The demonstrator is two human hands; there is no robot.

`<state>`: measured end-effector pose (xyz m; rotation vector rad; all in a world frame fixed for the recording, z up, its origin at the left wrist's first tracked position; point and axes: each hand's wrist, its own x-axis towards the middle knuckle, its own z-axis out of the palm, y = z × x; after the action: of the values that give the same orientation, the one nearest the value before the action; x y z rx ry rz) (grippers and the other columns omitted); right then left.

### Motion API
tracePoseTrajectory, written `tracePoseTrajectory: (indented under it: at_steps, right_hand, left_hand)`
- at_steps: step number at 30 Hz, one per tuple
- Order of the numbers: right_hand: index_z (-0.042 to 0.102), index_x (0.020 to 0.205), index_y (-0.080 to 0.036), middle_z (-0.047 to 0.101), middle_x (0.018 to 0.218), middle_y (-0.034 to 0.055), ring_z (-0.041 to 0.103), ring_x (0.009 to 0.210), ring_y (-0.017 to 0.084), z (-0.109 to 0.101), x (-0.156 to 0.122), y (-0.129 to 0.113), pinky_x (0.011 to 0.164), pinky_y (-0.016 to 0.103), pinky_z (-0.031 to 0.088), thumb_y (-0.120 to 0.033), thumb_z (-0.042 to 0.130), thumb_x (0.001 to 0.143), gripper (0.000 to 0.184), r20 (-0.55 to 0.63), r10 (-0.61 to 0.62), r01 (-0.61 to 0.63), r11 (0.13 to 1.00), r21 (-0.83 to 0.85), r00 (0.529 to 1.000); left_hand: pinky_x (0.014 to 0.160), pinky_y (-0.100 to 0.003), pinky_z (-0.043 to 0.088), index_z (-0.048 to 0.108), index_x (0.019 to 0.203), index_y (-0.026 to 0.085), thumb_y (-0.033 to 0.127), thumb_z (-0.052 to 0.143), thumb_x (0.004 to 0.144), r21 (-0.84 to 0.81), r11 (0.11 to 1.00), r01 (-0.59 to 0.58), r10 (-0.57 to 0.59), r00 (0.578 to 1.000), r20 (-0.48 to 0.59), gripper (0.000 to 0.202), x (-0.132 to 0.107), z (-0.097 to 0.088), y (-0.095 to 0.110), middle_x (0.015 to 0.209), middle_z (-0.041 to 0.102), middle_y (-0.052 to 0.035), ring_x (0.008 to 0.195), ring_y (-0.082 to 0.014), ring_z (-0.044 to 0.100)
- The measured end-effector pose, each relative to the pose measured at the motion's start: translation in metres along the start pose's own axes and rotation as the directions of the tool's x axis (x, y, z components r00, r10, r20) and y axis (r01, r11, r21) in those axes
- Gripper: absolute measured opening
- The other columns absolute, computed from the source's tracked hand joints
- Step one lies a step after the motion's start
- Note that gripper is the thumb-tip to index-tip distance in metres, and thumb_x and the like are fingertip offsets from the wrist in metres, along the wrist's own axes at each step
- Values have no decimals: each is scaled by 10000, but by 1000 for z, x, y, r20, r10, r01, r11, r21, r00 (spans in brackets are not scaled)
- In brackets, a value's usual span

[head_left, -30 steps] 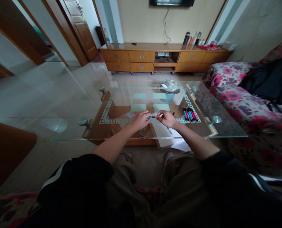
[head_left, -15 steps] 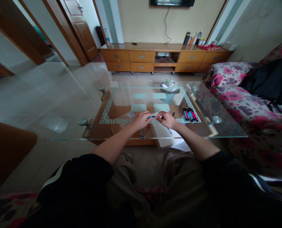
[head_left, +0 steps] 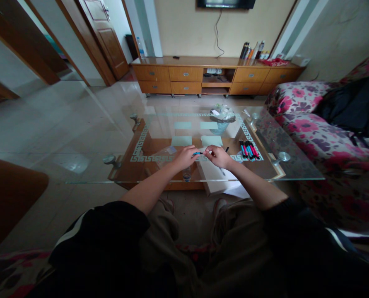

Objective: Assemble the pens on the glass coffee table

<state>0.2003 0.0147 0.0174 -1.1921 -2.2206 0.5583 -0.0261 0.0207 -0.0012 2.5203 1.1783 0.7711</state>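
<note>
Above the near part of the glass table, my left hand (head_left: 184, 157) is closed around a slim blue and black pen (head_left: 198, 153). The pen lies level and points to the right. My right hand (head_left: 218, 157) is pinched at the pen's black end, its thumb and forefinger together. What exactly sits between those right fingertips is too small to make out. Right of my hands, several pens (head_left: 249, 150) in blue, pink and black lie side by side on the glass. A small black piece (head_left: 227, 149) is just beyond my right hand.
The glass tabletop (head_left: 159, 181) has a sharp front edge. Below the glass are a white box (head_left: 213, 188) and a clear plastic bag (head_left: 162, 156). Behind stands a lined waste basket (head_left: 220, 126). A flowered sofa (head_left: 308, 128) is on the right, a wooden cabinet (head_left: 186, 74) at the back.
My right fingertips have shifted slightly at the pen's black end, and less of the black part shows between my hands. The left hand and the row of pens stay in place.
</note>
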Motion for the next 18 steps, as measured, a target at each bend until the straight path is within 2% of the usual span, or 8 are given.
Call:
tracePoseTrajectory:
  at_steps: [6, 14, 16, 18]
  right_hand:
    - [682, 917, -185, 682, 847, 45, 571, 690, 159, -1, 0, 2, 686, 274, 419, -387, 589, 976, 230, 13, -35, 35, 999, 20, 999]
    - [704, 870, -187, 654, 823, 61, 572, 721, 179, 1, 1, 4, 711, 290, 423, -405, 508, 1023, 331, 53, -93, 95, 995, -42, 994]
    - [717, 888, -187, 667, 842, 62, 575, 698, 171, -2, 1, 1, 708, 291, 432, -466, 532, 1008, 356, 28, -66, 67, 997, -25, 997]
    - [723, 918, -187, 691, 879, 69, 592, 704, 174, -8, 1, 0, 718, 298, 447, -535, 528, 997, 406, -51, -15, 15, 1000, 8, 999]
  left_hand:
    - [826, -300, 486, 764, 1061, 217, 344, 572, 992, 28, 1000, -14, 13, 1000, 13, 240, 0, 0, 0, 976, 700, -71, 917, -204, 652]
    - [776, -292, 465, 789, 995, 231, 361, 594, 977, 74, 997, -4, 0, 998, 57, 235, 1, -2, 2, 899, 693, -64, 878, -205, 645]
    - [777, -291, 469, 785, 991, 228, 356, 611, 965, 58, 998, 10, -13, 999, 40, 217, 0, -2, 2, 906, 695, -61, 876, -204, 646]
    - [786, -293, 475, 775, 993, 218, 354, 609, 965, 34, 999, 25, -25, 1000, 15, 216, 0, -2, 1, 925, 700, -61, 873, -201, 648]
